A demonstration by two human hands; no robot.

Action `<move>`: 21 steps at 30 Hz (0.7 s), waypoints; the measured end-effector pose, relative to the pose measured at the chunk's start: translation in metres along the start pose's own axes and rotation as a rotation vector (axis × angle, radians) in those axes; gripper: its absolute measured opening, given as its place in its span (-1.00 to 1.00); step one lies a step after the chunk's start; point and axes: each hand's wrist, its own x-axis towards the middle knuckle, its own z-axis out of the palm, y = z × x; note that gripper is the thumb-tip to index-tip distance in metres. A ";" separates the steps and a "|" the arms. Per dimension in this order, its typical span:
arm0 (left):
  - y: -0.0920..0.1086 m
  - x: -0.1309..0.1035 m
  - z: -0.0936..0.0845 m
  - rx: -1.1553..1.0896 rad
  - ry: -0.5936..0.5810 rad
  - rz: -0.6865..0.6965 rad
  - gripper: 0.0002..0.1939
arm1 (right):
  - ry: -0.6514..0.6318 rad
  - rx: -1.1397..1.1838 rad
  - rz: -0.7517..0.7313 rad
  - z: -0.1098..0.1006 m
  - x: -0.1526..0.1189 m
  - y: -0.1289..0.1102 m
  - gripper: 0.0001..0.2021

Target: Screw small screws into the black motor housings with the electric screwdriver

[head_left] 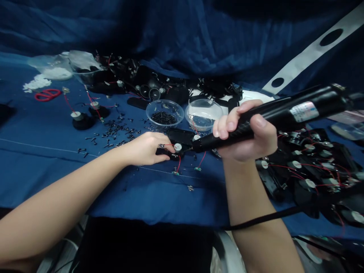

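Note:
My right hand (256,142) is wrapped round a black electric screwdriver (280,112), which slants down to the left. Its bit ends at a small black plastic housing (186,148) with a white-capped motor (178,147) and red wires; contact there is too small to be sure of. From the left, my left hand (149,148) grips that housing with thumb and fingers, and the part under the fingers is hidden. A second white-capped motor (196,138) with a red wire sits just behind the screwdriver's nose. Small green circuit boards (198,169) hang on wires in front.
Beyond the hands stand a clear bowl of black screws (163,117) and another clear bowl (203,110). Loose black pieces (119,131) lie scattered at left, near red-handled scissors (47,94). Wired motor assemblies (309,163) crowd the right; the screwdriver's black cord (264,218) crosses my right forearm.

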 end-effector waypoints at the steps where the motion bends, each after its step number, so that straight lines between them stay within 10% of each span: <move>1: 0.002 -0.001 0.000 0.008 0.004 -0.007 -0.86 | 0.000 -0.004 0.016 0.001 -0.001 0.003 -0.84; 21: 0.013 0.003 0.020 0.216 -0.015 -0.082 -0.81 | -0.047 -0.002 0.099 0.008 -0.013 0.015 -0.84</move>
